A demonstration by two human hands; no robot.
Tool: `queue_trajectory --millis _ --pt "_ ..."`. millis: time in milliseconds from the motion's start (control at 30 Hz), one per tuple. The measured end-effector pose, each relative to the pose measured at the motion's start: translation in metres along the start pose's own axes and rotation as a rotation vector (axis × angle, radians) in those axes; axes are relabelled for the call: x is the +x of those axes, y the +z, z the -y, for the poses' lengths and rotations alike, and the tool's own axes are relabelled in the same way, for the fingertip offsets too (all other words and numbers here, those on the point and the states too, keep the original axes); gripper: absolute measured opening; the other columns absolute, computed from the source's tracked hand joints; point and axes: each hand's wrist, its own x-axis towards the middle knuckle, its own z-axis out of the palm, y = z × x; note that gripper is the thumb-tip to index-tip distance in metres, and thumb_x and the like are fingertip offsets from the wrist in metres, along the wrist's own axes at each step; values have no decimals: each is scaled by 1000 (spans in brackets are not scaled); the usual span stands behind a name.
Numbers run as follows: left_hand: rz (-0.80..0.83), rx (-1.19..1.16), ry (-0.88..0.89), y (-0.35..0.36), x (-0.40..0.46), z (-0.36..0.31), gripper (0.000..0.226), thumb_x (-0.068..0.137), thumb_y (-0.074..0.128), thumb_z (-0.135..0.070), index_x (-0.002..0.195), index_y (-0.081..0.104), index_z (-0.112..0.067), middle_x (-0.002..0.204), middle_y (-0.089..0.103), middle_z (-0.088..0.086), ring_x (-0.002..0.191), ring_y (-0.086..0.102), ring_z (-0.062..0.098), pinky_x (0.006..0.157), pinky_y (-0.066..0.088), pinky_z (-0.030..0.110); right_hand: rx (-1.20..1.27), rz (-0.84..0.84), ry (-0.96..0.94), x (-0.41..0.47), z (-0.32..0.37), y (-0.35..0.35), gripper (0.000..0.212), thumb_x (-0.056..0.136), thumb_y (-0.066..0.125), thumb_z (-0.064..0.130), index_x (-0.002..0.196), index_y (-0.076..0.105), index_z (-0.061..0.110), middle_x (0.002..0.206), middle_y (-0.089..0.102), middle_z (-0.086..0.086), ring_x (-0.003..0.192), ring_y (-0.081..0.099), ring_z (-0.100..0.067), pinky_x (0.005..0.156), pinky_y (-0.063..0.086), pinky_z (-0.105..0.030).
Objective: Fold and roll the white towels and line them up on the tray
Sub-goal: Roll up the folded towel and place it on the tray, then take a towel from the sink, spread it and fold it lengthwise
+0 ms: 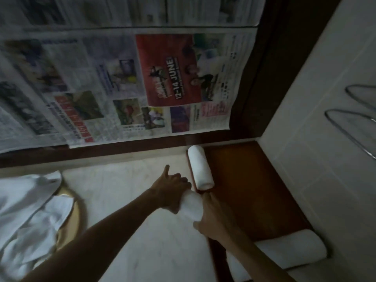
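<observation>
Newspaper (130, 78) print blurred; loose towels (26, 216) cut off left; hangers (354, 119) cut off right.

The plain white rolled towel (200, 167) lay on the reddish-brown wooden tray (252, 192) at the table's far right corner, and a second plain white rolled towel (192, 206) was at the tray's left edge. The table (130, 192) was pale cream, faintly veined. At its left edge, crumpled white cloths (28, 216) covered a shiny gold round tray (75, 216). Grey-printed newspaper sheets (122, 82) carried a red advertisement (166, 72) with white lettering. The frame behind was dark brown.
</observation>
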Motion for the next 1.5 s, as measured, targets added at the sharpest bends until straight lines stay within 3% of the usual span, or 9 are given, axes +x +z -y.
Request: queue_trajectory --millis 200,300,400,500,633,833,967,1067,1500 --pt "-196 44 -2 -34 73 -8 82 77 75 -39 148 36 -24 149 42 2 142 30 27 115 2 70 64 -89 0 29 -58 -31 92 86 49 74 156 10 30 151 35 0 129 47 -15 97 39 -23" --pt "-321 -289 -306 -22 98 -14 95 83 71 -38 157 14 -23 161 21 4 150 12 23 120 4 58 235 -122 86 56 -82 -38 88 87 42 75 156 12 29 145 44 -1 118 55 -15 81 44 -20" --pt "-412 -607 -550 3 117 -20 86 91 64 -39 157 13 -16 162 21 10 148 20 27 120 23 47 654 -91 307 95 -99 -40 80 91 59 57 152 22 21 140 46 -8 114 59 -27 64 57 -27" --pt "-473 -782 -614 21 131 -25 74 97 56 -37 155 19 -10 158 27 14 144 30 30 114 35 44 865 -2 444 134 -106 -39 76 90 66 48 148 30 16 139 46 -13 116 57 -35 60 57 -33" --pt "-473 -915 -648 29 145 -28 71 101 46 -39 156 12 -10 162 17 17 145 27 33 115 35 45 880 41 388 169 -107 -25 75 90 63 52 148 33 15 137 49 -11 114 58 -31 57 47 -26" --pt "-481 -915 -576 51 156 -19 75 99 28 -55 155 5 -9 161 13 18 142 28 36 111 37 53 679 49 336 187 -115 -14 77 87 56 66 143 39 16 132 50 -9 109 57 -27 83 54 -42" --pt "-468 -917 -544 60 163 -19 87 91 7 -67 156 -10 -11 165 -5 14 152 1 26 121 16 51 401 66 253 193 -122 -15 82 95 40 66 156 16 17 162 13 -8 147 17 -32 117 17 -56" --pt "-459 -919 -523 66 166 -18 85 87 0 -70 151 -22 -19 164 -13 8 152 -9 18 123 7 48 438 79 134 195 -126 -17 77 98 29 66 156 -15 37 167 -8 4 152 -2 -32 117 -3 -60" --pt "-308 -931 -522 61 164 -10 82 95 7 -67 154 -20 -18 164 -18 4 151 -12 20 119 -4 55 345 128 128 197 -130 -17 64 102 19 62 153 -16 44 167 1 1 152 1 -32 117 -5 -61"
